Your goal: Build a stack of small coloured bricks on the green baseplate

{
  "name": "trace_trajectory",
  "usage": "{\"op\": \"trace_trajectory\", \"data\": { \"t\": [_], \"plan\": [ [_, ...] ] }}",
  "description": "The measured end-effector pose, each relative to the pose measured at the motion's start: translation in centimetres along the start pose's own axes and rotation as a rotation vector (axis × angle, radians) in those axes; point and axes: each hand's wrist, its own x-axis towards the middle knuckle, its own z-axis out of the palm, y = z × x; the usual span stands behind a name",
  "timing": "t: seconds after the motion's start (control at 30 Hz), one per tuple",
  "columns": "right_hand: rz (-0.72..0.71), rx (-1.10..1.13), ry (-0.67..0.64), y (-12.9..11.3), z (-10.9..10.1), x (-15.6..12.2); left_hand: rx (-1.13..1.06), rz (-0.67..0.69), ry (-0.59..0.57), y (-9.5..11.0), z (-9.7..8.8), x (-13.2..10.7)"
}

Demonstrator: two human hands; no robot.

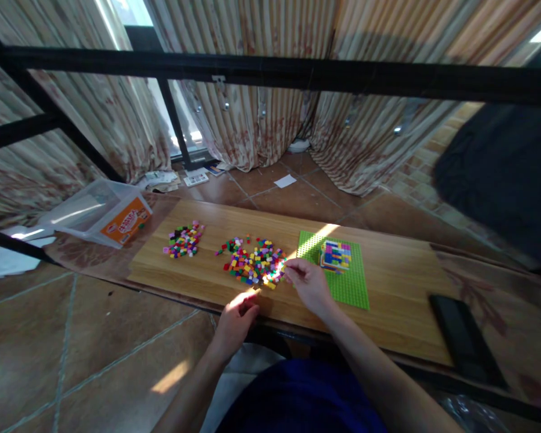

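A large pile of small coloured bricks (255,261) lies in the middle of a wooden board (401,288). My right hand (309,282) reaches into the pile's right edge, fingertips pinched together on something I cannot make out. My left hand (237,316) rests at the board's near edge with its fingers curled in. A green baseplate (349,285) lies to the right of the pile and carries a stacked multicoloured block (336,254). A smaller brick pile (184,239) sits at the board's left.
A clear plastic bin with an orange label (103,213) lies tipped left of the board. A dark phone-like slab (464,337) lies at the right. Black metal bars (270,72) cross overhead. Curtains hang behind, with papers on the tiled floor.
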Motion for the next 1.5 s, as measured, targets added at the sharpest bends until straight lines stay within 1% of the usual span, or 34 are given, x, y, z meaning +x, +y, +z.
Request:
{"op": "trace_trajectory", "data": {
  "t": [0.1,0.2,0.27,0.37,0.4,0.43,0.5,0.57,0.67,0.83,0.97,1.03,1.1,1.2,1.3,1.33,1.4,1.5],
  "plan": [
    [0.185,0.399,0.075,0.3,-2.3,-1.1,-0.002,-0.025,0.004,0.1,0.5,0.1],
    [0.307,0.599,0.110,-0.2,-4.1,-1.9,-0.013,0.017,-0.014,1.2,1.9,0.0],
    [0.329,0.685,0.104,-1.0,-4.6,-2.4,-0.025,0.119,-0.038,2.6,3.4,-0.2],
    [0.308,0.746,0.093,-2.4,-4.6,-3.3,-0.022,0.303,-0.103,5.0,5.7,-0.5],
    [0.295,0.760,0.092,-2.8,-4.5,-3.6,-0.014,0.347,-0.143,5.7,6.4,-0.6],
    [0.282,0.773,0.091,-3.1,-4.4,-3.9,-0.011,0.376,-0.177,6.3,7.0,-0.7],
    [0.266,0.802,0.091,-3.6,-4.3,-4.3,-0.009,0.417,-0.185,7.0,7.8,-0.9],
    [0.266,0.830,0.094,-3.9,-4.2,-4.6,0.010,0.443,-0.170,7.2,8.4,-1.0],
    [0.283,0.877,0.115,-4.1,-4.1,-4.9,0.045,0.469,-0.147,6.9,8.8,-1.0],
    [0.313,0.970,0.133,-4.7,-3.8,-5.0,0.073,0.498,-0.129,6.5,8.9,-0.9],
    [0.324,0.981,0.122,-4.8,-3.4,-5.1,0.085,0.503,-0.121,6.4,8.7,-0.9],
    [0.327,0.912,0.114,-4.2,-3.0,-5.3,0.086,0.464,-0.117,5.9,8.4,-0.7],
    [0.318,0.757,0.098,-3.1,-2.5,-5.4,0.084,0.392,-0.124,4.8,7.8,-0.5],
    [0.268,0.430,0.096,-0.9,-2.1,-5.4,0.081,0.257,-0.117,2.7,6.3,-0.2],
    [0.156,0.101,0.109,0.7,-2.1,-4.8,0.058,0.103,-0.069,0.8,4.5,-0.1],
    [0.114,-0.006,0.102,1.0,-2.1,-4.4,0.053,0.073,-0.052,0.4,3.9,-0.1],
    [0.043,-0.204,0.066,1.3,-2.1,-3.3,0.054,0.054,-0.018,-0.1,3.1,0.1],
    [-0.019,-0.462,-0.008,1.3,-1.8,-1.5,0.124,0.098,0.018,-0.4,2.3,0.8]
  ]
}}
